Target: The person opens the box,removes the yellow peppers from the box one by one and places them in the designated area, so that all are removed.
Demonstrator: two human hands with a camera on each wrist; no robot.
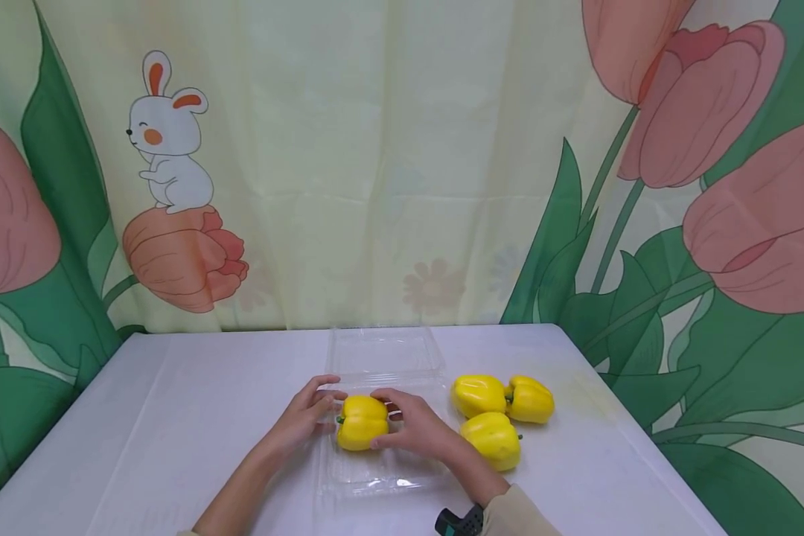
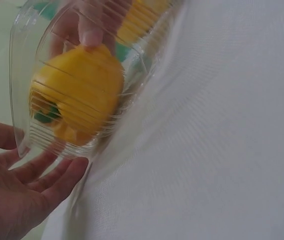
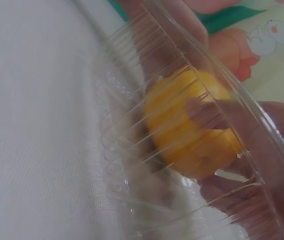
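Observation:
A yellow bell pepper (image 1: 362, 423) with a green stem sits inside the left part of a clear plastic clamshell container (image 1: 409, 480). My right hand (image 1: 412, 423) reaches into the container and grips the pepper, thumb near its front and fingers behind. In the right wrist view, the container's ribbed wall stands in front of the pepper (image 3: 194, 125) and that hand. My left hand (image 1: 304, 413) is at the container's left side. In the left wrist view, its extended fingers (image 2: 64, 180) lie against the outside of the ribbed wall, holding no pepper.
Right of the container, three more yellow bell peppers lie close together: one at back left (image 1: 479, 395), one at back right (image 1: 531, 400), one in front (image 1: 492, 441). The open lid (image 1: 385, 351) lies towards the back of the white table (image 1: 194, 417). A printed curtain (image 1: 375, 164) hangs behind.

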